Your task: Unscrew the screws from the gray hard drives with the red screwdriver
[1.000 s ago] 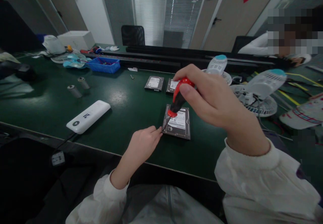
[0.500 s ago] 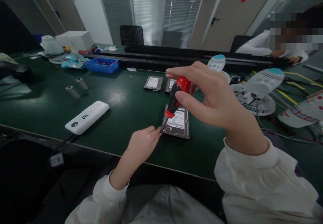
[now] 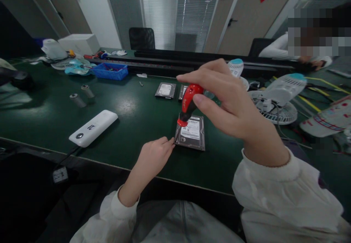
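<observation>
A red and black screwdriver [image 3: 189, 102] leans over the hard drive [image 3: 196, 146], its shaft slanting down to the near left corner. My right hand [image 3: 231, 102] grips the handle between thumb and fingers, with the index finger stretched past its top. At that same corner the fingertips of my left hand [image 3: 156, 155] are pinched together against the drive's edge, close to the screwdriver's tip. The tip itself and any screw under it are too small to make out. The drive lies flat, label up, on the green table [image 3: 131, 126].
Behind lie another hard drive [image 3: 165, 90] and a partly hidden one [image 3: 182, 92]. Left are a white power bank [image 3: 93, 128], two metal cylinders [image 3: 78, 100] and a blue tray [image 3: 110, 72]. Right stand white fans [image 3: 285, 89] and cables. A person [image 3: 276, 47] sits across the table.
The screwdriver handle has turned in my right hand, so its red side now faces me. The view has shifted slightly; my left hand stays at the drive's corner.
</observation>
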